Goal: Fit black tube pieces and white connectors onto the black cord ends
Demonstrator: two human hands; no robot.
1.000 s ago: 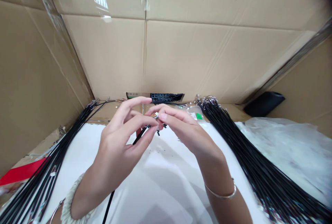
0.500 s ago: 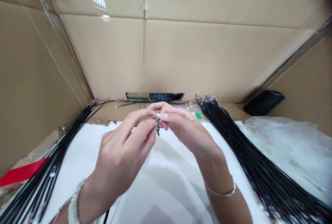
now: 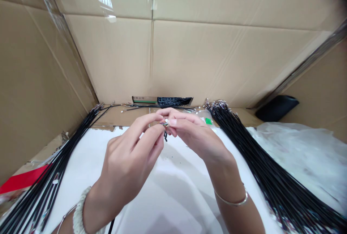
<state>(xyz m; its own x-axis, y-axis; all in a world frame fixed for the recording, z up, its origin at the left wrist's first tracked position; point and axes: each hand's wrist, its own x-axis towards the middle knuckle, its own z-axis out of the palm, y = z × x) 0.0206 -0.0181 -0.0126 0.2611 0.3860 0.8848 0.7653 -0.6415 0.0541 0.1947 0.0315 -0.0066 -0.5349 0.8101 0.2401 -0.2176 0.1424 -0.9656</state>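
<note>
Close together over the far part of the white table, my two hands meet fingertip to fingertip. Between the thumb and forefinger of my left hand [image 3: 132,158] are thin coloured wires [image 3: 163,123]. My right hand [image 3: 193,132] pinches a tiny white connector [image 3: 166,121] at the end of those wires. Fingers hide most of both. A stretch of black cable [image 3: 111,225] shows below my left wrist, and its link to the wires is hidden. Small black pieces [image 3: 166,137] lie on the table just beyond my fingers.
A bundle of black cables [image 3: 67,147] runs along the left side, and a thicker bundle [image 3: 260,165] along the right. Clear plastic bags [image 3: 300,154] and a black roll [image 3: 277,107] are at the right. Cardboard walls [image 3: 189,60] surround the white table [image 3: 159,194].
The view has shifted very slightly. Both hands keep nearly the same pose, with the wires and connector turned a little between the fingertips.
</note>
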